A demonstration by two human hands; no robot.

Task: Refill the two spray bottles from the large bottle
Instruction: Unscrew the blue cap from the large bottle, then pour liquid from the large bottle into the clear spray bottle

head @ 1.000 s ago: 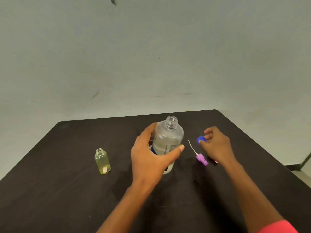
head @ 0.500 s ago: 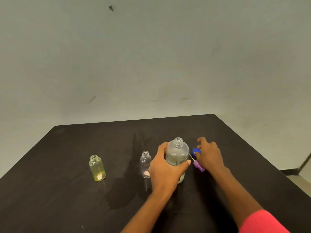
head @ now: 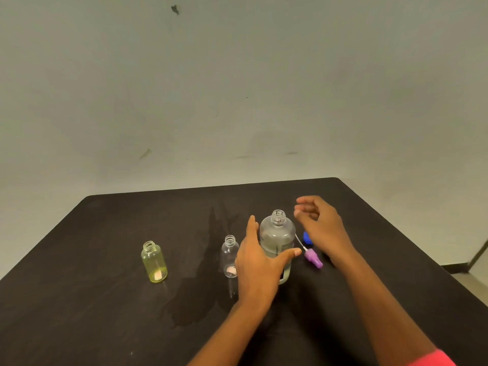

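The large clear bottle [head: 277, 239] stands uncapped on the black table [head: 105, 313]. My left hand [head: 257, 265] wraps it from the left, thumb across its front and fingers straight up along its side. My right hand [head: 320, 225] hovers empty just right of the bottle's neck, fingers loosely curled and apart. A small clear spray bottle [head: 229, 256] stands open right beside my left hand. A small yellow spray bottle [head: 154, 262] stands open further left. A purple spray head [head: 313, 258] with a white tube lies right of the large bottle.
A blue cap [head: 306, 237] lies on the table, partly hidden behind my right hand. A dark wet patch [head: 195, 291] spreads on the table between the two small bottles. The table's far edge meets a plain wall; its right edge drops to the floor.
The large bottle came down onto the table, right of the clear small bottle. My right hand left the blue cap on the table and rose beside the bottle's neck.
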